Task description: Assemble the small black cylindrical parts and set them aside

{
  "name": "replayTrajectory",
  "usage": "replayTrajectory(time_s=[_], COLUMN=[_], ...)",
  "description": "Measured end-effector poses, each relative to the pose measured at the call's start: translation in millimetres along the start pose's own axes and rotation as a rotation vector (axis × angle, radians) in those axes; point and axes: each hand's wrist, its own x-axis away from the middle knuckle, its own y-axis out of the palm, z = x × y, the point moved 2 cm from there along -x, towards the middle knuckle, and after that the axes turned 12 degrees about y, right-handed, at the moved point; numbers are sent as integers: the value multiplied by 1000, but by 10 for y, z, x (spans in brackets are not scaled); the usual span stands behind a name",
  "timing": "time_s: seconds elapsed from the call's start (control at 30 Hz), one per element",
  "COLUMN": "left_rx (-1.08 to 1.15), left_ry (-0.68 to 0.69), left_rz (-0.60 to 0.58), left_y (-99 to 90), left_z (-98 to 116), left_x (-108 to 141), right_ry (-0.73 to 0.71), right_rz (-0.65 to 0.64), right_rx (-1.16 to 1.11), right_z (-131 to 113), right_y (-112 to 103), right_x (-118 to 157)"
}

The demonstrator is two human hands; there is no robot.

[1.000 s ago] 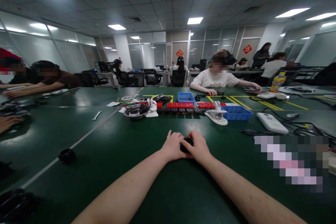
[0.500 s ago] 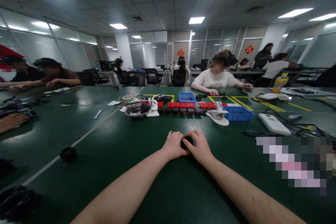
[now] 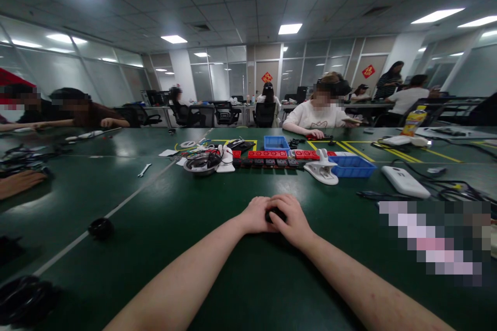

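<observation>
A small black round object [image 3: 275, 215] lies between my two hands, low over the green table, partly covered by fingers. My left hand [image 3: 256, 214] is closed around its left side. From the right, my right hand [image 3: 291, 219] wraps over its top, with the thumb across the near side. What exactly the object is cannot be made out. A similar black ring-shaped piece [image 3: 101, 228] rests on the table to the left, and more glossy black rings [image 3: 25, 297] sit at the lower left corner.
Beyond my hands stand a row of red and black parts [image 3: 267, 156], a white clip [image 3: 322, 168], a blue bin [image 3: 354, 166] and a round dish of wires [image 3: 200, 164]. A wrench [image 3: 144, 170] lies left. A white device [image 3: 405, 183] and cables are right. A co-worker [image 3: 318, 108] sits opposite.
My right hand has closed further over the black object, its fingers now reaching across the top toward my left hand. The co-worker opposite has raised one hand holding a flat item.
</observation>
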Motion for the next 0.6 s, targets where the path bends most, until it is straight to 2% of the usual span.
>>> replayTrajectory(time_s=[0.3,0.6], left_rx=[-118,-175], left_ry=[1,-41], left_rz=[75,56], left_y=[40,49], left_z=[29,33], left_x=[28,18], right_ry=[183,215], right_rz=[70,43], right_rx=[59,90], right_z=[187,195], right_y=[67,92], right_x=[-31,-35])
